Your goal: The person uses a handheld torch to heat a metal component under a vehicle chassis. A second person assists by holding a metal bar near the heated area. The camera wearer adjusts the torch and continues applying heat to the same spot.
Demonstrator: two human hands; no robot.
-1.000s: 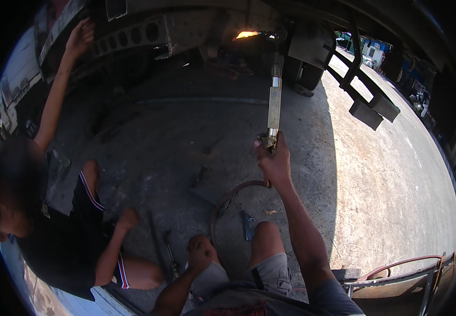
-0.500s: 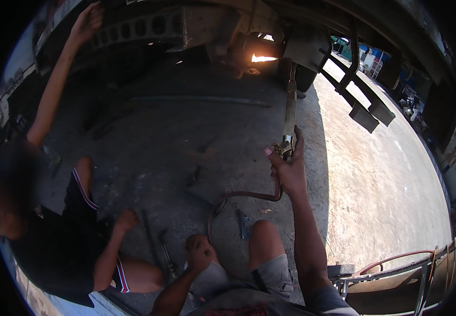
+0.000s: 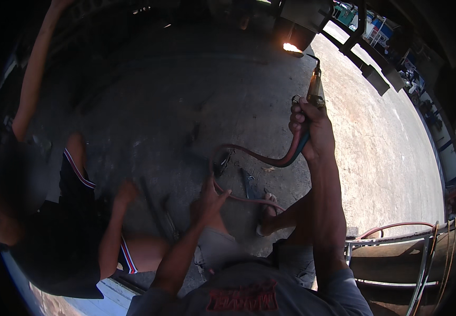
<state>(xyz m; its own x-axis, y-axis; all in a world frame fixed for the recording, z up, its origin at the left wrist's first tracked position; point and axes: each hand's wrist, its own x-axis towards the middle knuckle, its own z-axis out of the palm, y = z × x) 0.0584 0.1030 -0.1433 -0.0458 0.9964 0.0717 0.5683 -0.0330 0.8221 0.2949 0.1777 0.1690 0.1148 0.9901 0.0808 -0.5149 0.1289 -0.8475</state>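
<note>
My right hand (image 3: 311, 124) is wrapped round the handle of a gas torch (image 3: 314, 81), held out ahead on the right. From its bent tip a bright orange flame (image 3: 292, 49) points left, beside a dark part hanging from the vehicle. A red and a dark green hose (image 3: 275, 162) run from the handle's lower end and loop toward my knees. My left hand (image 3: 210, 203) is beside my left knee with thumb and a finger spread. Its fingertips are at the hose; whether they touch it I cannot tell.
Another person (image 3: 38, 226) sits close on my left, one arm raised toward the vehicle. Tools, among them a long dark bar (image 3: 151, 205), lie on the concrete floor (image 3: 175, 105). Dark brackets (image 3: 372, 79) hang at the far right. A metal-framed tank (image 3: 391, 258) stands at the lower right.
The torch has come back toward me and to the right, its flame moving away from the vehicle's underside. My left hand has moved forward from my knee to the hose. My right leg has shifted.
</note>
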